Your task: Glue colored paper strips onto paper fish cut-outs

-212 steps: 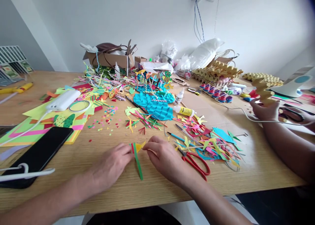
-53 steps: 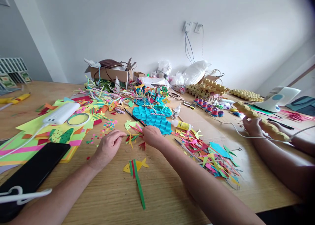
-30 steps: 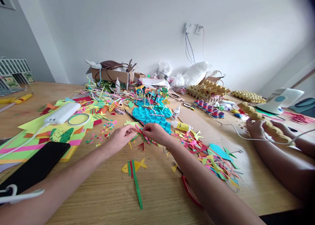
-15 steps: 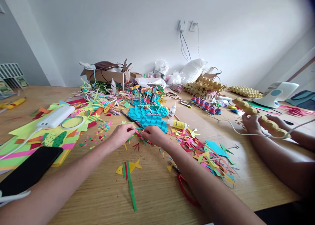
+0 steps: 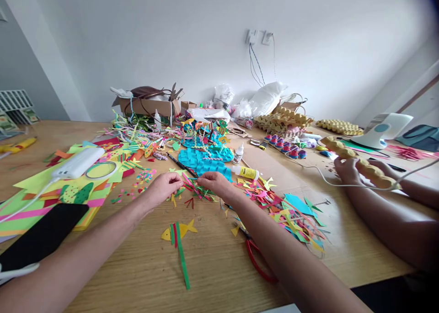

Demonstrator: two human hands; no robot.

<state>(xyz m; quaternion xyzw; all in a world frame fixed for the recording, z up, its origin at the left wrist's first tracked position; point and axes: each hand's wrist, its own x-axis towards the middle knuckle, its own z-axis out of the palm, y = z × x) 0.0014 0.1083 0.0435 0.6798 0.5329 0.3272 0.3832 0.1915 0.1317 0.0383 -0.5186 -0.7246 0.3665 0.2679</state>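
Note:
Over the pile of coloured paper strips (image 5: 192, 188), my left hand (image 5: 166, 186) is closed in a pinch. A short gap to its right, my right hand (image 5: 216, 184) has its fingers pinched too. Whatever is between the fingertips of either hand is too small to make out. Nearer me lies a yellow paper fish (image 5: 185, 230) with a red strip and green strips across it; one long green strip (image 5: 184, 269) hangs past its belly. Beneath my right forearm, a red-handled cutting tool (image 5: 257, 260) is partly hidden, with a small yellow paper piece (image 5: 235, 230) beside it.
Behind my hands stand a blue paper craft (image 5: 206, 155), a yellow-labelled glue bottle (image 5: 245, 172) and a white bottle (image 5: 239, 153). Paper scraps (image 5: 291, 219) lie right; a black phone (image 5: 44, 230) and power bank (image 5: 78, 163) left. Another person's hands hold an egg-carton strip (image 5: 372, 170).
My hands have drawn slightly apart, the left shifting a little to the left. The fish stays in place, and the other person still holds the egg-carton strip.

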